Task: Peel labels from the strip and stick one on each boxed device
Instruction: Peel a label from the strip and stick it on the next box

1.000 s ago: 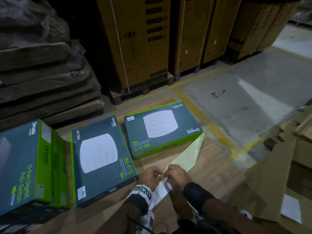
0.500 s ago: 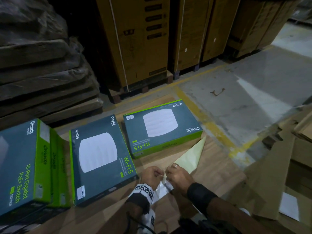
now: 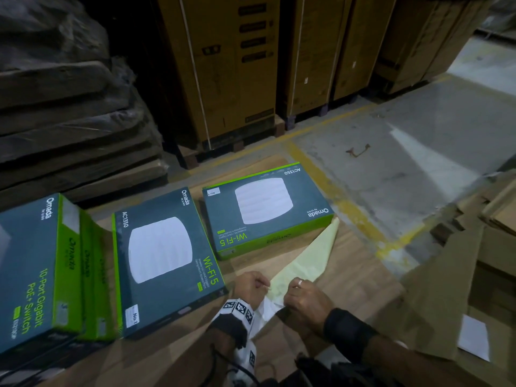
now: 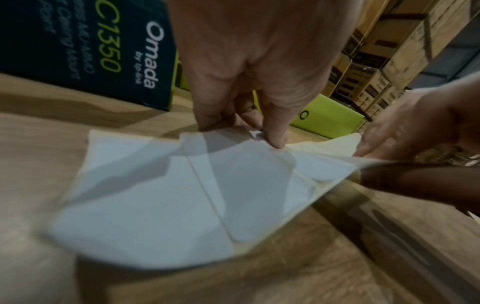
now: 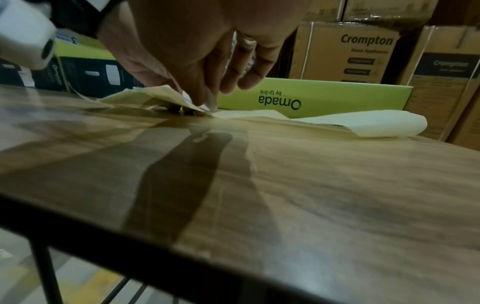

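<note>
We see our left hand (image 4: pixel 249 67) reaching down to the label strip (image 4: pixel 187 195) spread on the wooden table (image 4: pixel 46 144), thumb and fingertips (image 4: pixel 275 139) pinching its far edge. Right of that pinch, our blurred right hand (image 4: pixel 415 121) grips the strip's pale yellow backing. Beyond the strip stand a dark Omada box (image 4: pixel 85 47) and a green box (image 4: pixel 327 119).

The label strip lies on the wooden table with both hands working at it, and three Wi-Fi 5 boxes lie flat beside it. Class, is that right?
Not quite: the head view shows two Wi-Fi 5 boxes, not three. The rest holds: the label strip lies on the wooden table, with the left hand and right hand working at it.
</note>
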{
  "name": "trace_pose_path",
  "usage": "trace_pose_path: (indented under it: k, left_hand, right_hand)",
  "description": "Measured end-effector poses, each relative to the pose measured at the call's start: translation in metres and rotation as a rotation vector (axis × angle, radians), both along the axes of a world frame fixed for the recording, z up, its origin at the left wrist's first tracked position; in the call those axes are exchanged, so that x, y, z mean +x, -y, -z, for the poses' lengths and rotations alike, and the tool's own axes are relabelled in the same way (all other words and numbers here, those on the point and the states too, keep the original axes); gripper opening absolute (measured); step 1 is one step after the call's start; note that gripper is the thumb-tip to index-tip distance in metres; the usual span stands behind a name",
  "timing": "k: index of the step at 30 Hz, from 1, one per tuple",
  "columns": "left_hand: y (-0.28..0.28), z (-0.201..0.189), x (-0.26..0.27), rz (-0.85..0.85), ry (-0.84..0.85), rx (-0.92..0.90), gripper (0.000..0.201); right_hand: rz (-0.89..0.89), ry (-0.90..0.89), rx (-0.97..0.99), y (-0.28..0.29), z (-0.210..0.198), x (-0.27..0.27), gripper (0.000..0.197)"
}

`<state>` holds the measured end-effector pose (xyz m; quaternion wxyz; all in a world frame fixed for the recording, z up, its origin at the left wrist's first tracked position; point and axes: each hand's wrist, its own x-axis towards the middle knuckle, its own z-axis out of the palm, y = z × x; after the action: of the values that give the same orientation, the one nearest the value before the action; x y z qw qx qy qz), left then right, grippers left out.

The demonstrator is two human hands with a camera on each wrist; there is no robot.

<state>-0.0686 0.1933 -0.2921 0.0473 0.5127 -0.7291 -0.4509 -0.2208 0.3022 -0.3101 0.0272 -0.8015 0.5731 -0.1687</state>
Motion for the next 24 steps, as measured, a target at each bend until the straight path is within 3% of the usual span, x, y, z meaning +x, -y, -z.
trace_pose_path:
  k: [11,24]
  left_hand:
    - [-0.006,-0.003,-0.001,-0.030,0.039,-0.031,0.028]
    - [-0.013,-0.016,-0.004,-0.025,0.055,-0.104,0.021]
  right_hand:
    - [0.067,0.061,-0.230,-0.017,-0.016,0.012,0.043]
    - [0.123,0.243,-0.196,-0.029,-0.051,0.018,0.046]
